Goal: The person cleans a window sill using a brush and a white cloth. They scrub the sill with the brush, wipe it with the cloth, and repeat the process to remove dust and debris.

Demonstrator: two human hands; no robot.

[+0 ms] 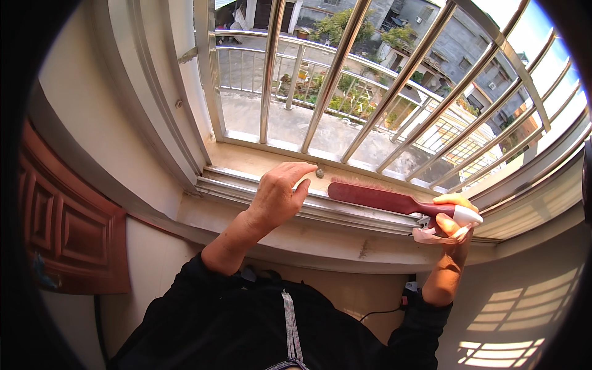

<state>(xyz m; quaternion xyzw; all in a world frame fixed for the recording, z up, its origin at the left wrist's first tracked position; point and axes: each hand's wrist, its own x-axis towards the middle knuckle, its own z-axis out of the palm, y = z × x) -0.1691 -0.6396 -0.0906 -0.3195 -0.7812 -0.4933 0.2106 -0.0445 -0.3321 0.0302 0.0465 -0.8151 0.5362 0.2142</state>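
Observation:
My right hand point(455, 215) is closed around the handle of a dark red bristle brush point(370, 196) with a white handle end. The brush lies lengthwise over the window sill point(245, 159), its bristles pointing towards the metal bars. A pale pink strap or strip point(437, 237) hangs by the handle. My left hand point(282, 189) is above the metal window track point(356, 212), thumb and fingers apart, holding nothing. Just beyond its fingertips a small round metal piece point(319, 173) stands on the sill.
Upright metal security bars point(330, 76) rise behind the sill, with a railing and buildings outside. Sliding window frames stand at left and right. A reddish panelled wooden door or cabinet point(76, 222) is at the left. A dark cable point(379, 312) runs below the ledge.

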